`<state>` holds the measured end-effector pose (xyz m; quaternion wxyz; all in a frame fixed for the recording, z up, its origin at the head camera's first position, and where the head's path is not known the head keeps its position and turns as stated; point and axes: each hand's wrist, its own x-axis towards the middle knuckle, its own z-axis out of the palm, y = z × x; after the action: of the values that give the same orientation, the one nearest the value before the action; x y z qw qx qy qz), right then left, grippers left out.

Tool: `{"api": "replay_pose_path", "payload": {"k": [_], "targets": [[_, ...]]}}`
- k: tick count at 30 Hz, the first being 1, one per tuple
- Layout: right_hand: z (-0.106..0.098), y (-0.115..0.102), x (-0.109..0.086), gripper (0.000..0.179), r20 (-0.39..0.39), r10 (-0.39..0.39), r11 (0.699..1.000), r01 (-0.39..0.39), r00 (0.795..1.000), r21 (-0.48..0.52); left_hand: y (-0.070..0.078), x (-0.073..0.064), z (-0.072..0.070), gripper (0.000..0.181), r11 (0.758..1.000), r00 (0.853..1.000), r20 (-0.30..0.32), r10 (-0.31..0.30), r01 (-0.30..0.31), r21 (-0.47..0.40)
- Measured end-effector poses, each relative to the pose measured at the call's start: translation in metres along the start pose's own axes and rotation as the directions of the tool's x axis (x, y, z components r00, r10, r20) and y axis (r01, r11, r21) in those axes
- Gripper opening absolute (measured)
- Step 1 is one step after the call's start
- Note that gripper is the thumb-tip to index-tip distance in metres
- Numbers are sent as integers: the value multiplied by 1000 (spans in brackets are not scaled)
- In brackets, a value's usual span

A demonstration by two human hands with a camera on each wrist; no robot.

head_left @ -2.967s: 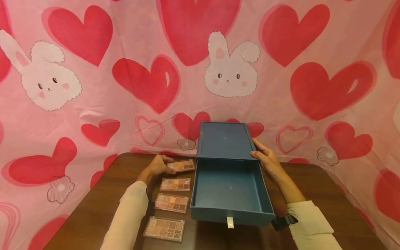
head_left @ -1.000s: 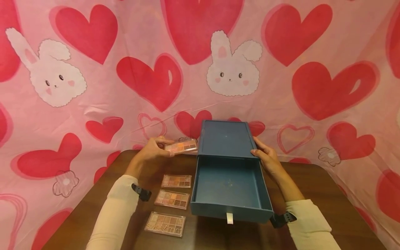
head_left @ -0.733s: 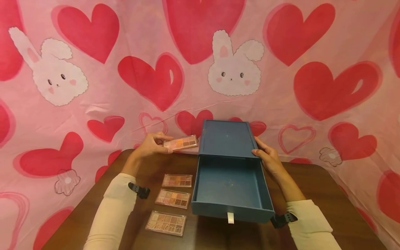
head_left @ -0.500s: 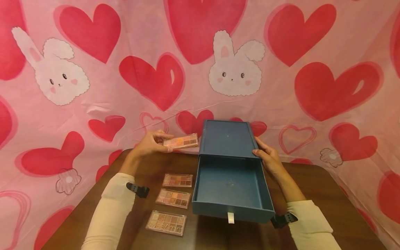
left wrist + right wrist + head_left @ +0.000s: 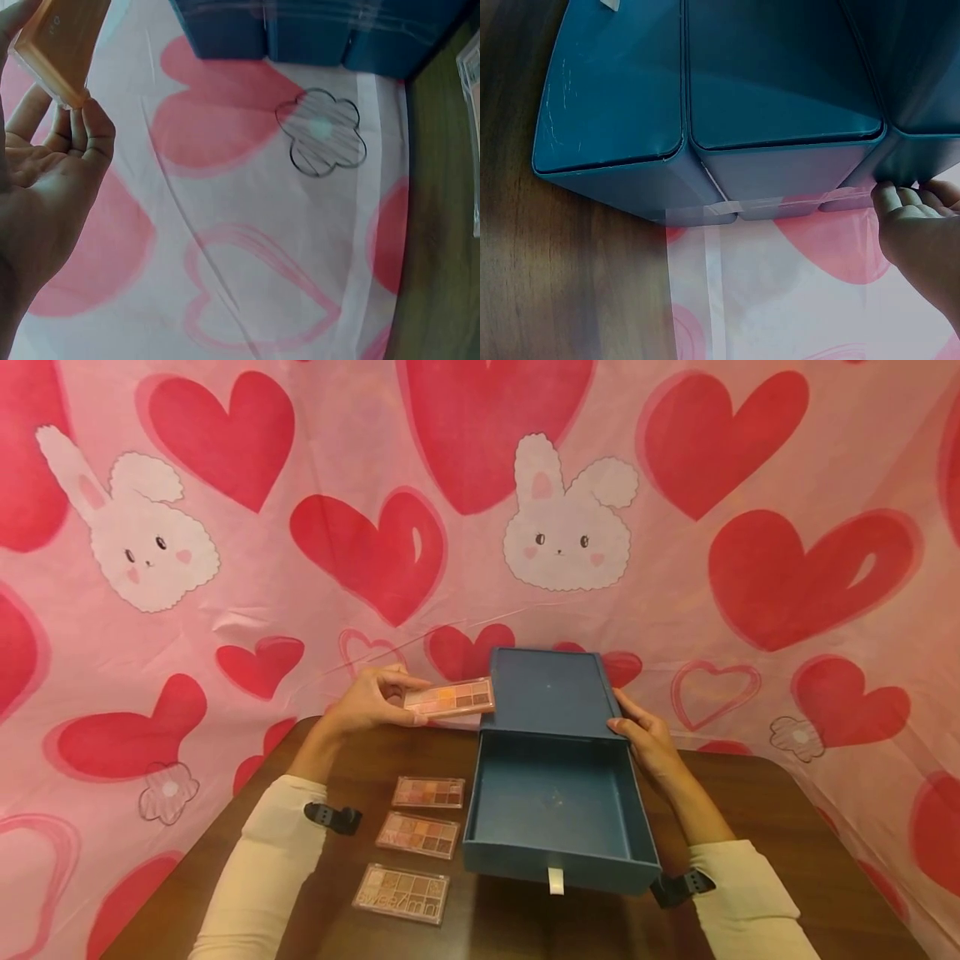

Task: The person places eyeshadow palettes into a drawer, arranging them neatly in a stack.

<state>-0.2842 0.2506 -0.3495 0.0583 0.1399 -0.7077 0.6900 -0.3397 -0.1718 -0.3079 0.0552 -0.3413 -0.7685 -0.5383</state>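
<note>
My left hand [image 5: 371,700] pinches an eyeshadow palette [image 5: 450,697] in the air, fingers behind it and thumb in front. The palette's right end overlaps the top of the blue drawer unit [image 5: 551,689] in the head view. In the left wrist view the palette [image 5: 64,45] shows its orange-tinted side. The unit's top drawer [image 5: 555,802] is pulled out toward me, with nothing in it. On the unit's upper right side, my right hand [image 5: 647,739] grips the edge, its thumb over the top and fingers along the side.
Three more eyeshadow palettes, a far one [image 5: 428,792], a middle one [image 5: 417,834] and a near one [image 5: 402,894], lie in a column left of the drawer on the wooden table [image 5: 750,827]. A pink heart-patterned cloth [image 5: 337,577] hangs close behind the unit.
My left hand has picked up the farthest palette from the table, raised it, and carried it right toward the unit's top. My right hand has kept its place.
</note>
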Motion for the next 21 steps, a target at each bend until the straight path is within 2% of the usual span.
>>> {"api": "replay_pose_path", "payload": {"k": [5,15,21], "targets": [[0,0,0,65,3,-3,1000,3,1000,10,12,3,10,50,998,999,14,47,-48,42],[1,2,0,68,20,22,999,-23,1000,34,38,1,29,51,998,999,44,2,-5,70],[1,1,0,67,12,31,999,-31,999,30,51,0,41,51,996,994,105,35,-44,78]]}}
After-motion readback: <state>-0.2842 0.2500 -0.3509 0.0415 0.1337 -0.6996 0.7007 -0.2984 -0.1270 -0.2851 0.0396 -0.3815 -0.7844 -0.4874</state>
